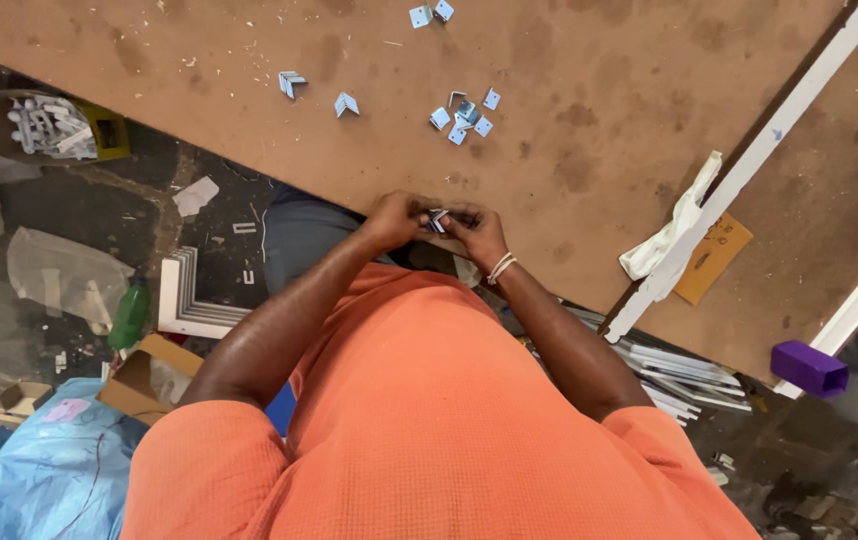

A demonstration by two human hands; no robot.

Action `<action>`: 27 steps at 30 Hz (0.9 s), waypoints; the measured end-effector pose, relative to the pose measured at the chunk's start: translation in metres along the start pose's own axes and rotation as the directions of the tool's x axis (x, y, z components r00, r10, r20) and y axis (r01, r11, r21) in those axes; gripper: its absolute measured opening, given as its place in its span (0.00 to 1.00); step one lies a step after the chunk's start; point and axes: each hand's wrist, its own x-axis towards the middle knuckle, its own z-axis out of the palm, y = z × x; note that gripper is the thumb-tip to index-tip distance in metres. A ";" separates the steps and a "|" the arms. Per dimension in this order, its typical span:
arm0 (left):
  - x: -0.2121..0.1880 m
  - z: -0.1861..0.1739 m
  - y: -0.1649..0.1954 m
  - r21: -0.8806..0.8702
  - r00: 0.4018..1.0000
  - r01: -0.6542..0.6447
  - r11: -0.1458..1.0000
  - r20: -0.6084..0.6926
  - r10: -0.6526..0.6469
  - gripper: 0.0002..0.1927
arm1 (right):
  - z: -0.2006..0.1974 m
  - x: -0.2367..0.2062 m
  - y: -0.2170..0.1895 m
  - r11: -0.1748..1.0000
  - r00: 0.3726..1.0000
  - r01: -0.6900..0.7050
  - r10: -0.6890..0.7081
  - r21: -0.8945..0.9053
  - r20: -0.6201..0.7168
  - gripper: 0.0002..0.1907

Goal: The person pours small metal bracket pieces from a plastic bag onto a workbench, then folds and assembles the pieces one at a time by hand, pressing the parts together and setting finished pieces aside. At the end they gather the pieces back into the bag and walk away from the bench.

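Observation:
Both of my hands meet at the near edge of a brown board table. My left hand and my right hand pinch a small silver metal corner bracket between their fingertips. A white band circles my right wrist. Further out on the board lies a cluster of several similar metal brackets, with two loose ones to the left and a pair at the far edge.
A long white strip crosses the board at right, with a white cloth and a tan card beside it. A purple block sits lower right. White frame pieces, a green bottle and plastic bags litter the floor.

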 end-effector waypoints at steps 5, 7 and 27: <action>-0.010 -0.001 0.009 0.159 0.985 0.019 0.987 -0.171 0.008 0.14 | 0.007 -0.003 -0.005 0.996 0.998 -0.066 0.067 0.055 -0.008 0.13; -0.012 -0.001 0.007 0.185 0.974 0.040 0.982 -0.225 0.002 0.13 | 0.009 -0.003 -0.005 0.994 0.995 -0.099 0.100 0.055 -0.010 0.13; -0.007 0.006 0.004 0.361 0.955 -0.080 0.929 -0.240 0.175 0.16 | 0.008 -0.015 -0.017 0.984 0.998 0.068 -0.069 -0.165 0.002 0.21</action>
